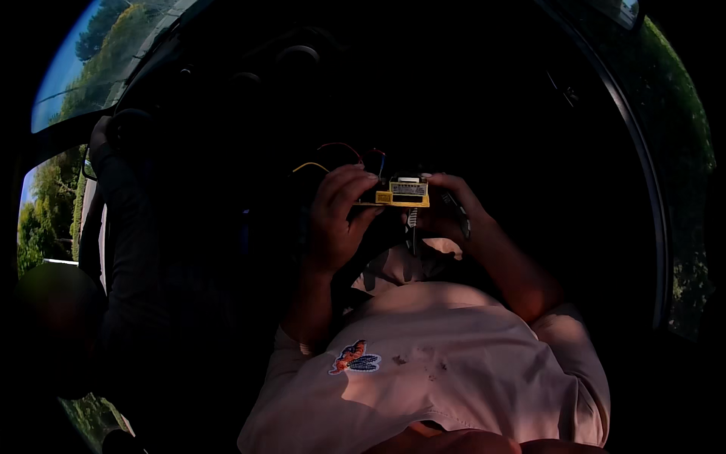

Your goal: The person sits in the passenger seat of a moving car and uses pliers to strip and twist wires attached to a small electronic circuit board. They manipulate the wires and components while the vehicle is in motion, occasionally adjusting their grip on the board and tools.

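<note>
In front of my chest, both hands hold up a small circuit board point(412, 203) with a yellow edge and a pale-labelled block on it. My left hand point(339, 216) is closed on its left end, thumb below and fingers above. My right hand point(451, 203) is closed at its right end, with fingertips against the block. Two dark handles with pale ribbed marks point(412, 221) show at the right hand, like those of pliers; their jaws are hidden. A yellow wire point(308, 165) and a red wire point(342, 145) stick out past the left fingers.
I sit inside a dark vehicle. At the left, another person's arm point(125, 189) reaches up to a steering wheel point(132, 113). A window frame point(631, 121) curves along the right side, with greenery outside. Deep shadow hides most of the interior.
</note>
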The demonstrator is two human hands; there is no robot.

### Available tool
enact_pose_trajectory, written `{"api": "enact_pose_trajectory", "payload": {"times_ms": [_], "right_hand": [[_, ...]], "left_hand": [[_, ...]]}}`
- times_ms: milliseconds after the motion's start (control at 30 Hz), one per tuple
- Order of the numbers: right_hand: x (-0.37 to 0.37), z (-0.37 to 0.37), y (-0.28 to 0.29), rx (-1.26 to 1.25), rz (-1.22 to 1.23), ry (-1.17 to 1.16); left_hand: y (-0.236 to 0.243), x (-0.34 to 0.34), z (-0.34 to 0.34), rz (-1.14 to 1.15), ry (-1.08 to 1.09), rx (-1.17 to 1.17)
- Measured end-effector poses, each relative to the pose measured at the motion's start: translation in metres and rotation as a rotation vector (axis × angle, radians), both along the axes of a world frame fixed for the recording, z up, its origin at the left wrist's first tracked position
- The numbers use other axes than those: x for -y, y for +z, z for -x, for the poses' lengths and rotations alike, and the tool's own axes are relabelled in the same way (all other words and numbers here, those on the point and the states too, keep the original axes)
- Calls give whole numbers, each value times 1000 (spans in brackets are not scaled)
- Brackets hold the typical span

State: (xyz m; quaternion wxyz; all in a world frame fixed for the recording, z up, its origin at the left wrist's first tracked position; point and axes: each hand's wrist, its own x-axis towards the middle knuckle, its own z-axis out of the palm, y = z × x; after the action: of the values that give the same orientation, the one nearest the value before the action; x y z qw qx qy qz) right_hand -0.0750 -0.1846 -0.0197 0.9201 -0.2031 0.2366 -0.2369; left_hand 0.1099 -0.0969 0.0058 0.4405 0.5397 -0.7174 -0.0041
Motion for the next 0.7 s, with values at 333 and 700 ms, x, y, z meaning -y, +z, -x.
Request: {"api": "enact_pose_trajectory", "payload": {"times_ms": [333,700], "right_hand": [[-9,-34,-13,269,2,94],[-15,-34,-14,181,-183,-21]], "left_hand": [[4,-8,-28,151,-112,-21],[1,-11,-23,50,-70,-87]]}}
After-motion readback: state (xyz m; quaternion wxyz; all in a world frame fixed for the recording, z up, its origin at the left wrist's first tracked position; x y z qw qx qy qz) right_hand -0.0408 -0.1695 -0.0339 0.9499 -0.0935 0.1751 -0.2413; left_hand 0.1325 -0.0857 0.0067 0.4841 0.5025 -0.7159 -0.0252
